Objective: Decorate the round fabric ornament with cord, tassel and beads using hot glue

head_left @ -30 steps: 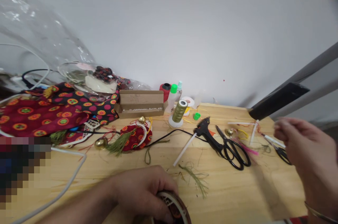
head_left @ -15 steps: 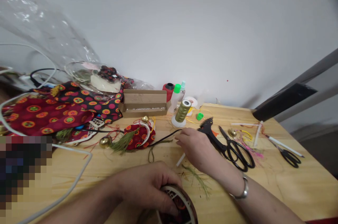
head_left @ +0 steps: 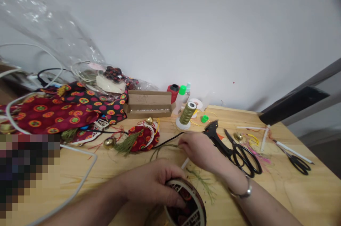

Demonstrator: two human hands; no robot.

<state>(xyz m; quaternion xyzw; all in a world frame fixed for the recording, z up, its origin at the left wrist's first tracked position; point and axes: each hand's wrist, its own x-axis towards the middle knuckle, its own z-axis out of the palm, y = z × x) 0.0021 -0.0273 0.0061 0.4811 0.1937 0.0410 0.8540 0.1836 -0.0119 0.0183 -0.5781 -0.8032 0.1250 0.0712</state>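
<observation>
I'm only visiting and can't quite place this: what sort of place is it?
Probably a craft or sewing workspace, though only one corner shows: a spool of olive thread, a black glue gun and large black scissors sit together on a wooden table.

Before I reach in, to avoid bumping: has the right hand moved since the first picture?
Yes, leftward: the right hand went from right of the large scissors to left of them.

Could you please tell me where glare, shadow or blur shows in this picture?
Head view: glints on the plastic; shadow on the wall left of the black bar; the right hand slightly soft; pixel blocks hide the lower-left corner.
</observation>
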